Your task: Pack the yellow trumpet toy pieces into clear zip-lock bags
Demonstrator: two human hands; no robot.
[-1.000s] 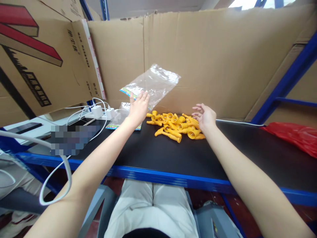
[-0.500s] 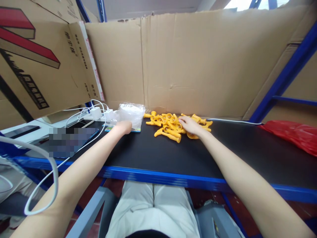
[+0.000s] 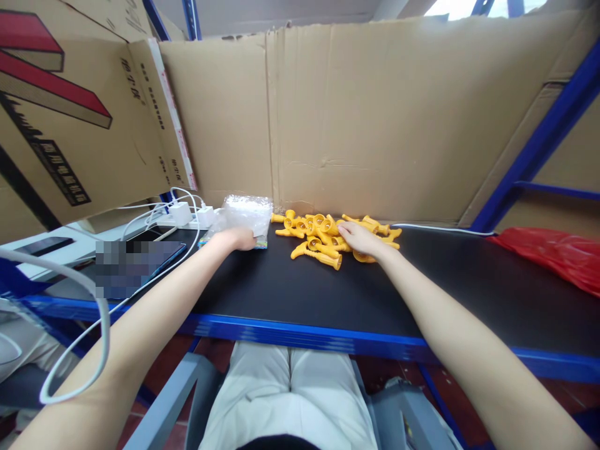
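My left hand [image 3: 241,238] rests on the black shelf top with its fingers curled round the front edge of a stack of clear plastic bags [image 3: 246,214]. A pile of small yellow plastic parts [image 3: 319,237] lies just right of the bags, against the cardboard wall. My right hand [image 3: 359,238] lies palm down on the right side of that pile. Its fingers are drawn together over one of the yellow parts.
Cardboard sheets [image 3: 375,112] wall in the back and left. A white power strip with chargers and cables [image 3: 185,214] and a dark tablet [image 3: 140,256] lie to the left. A red plastic bag [image 3: 557,253] sits at the right. The blue shelf edge [image 3: 304,334] runs above my lap.
One second ago a clear bag hung in the air at my raised left hand. That hand has come down onto the bag stack, and my right hand has dropped onto the yellow pile.
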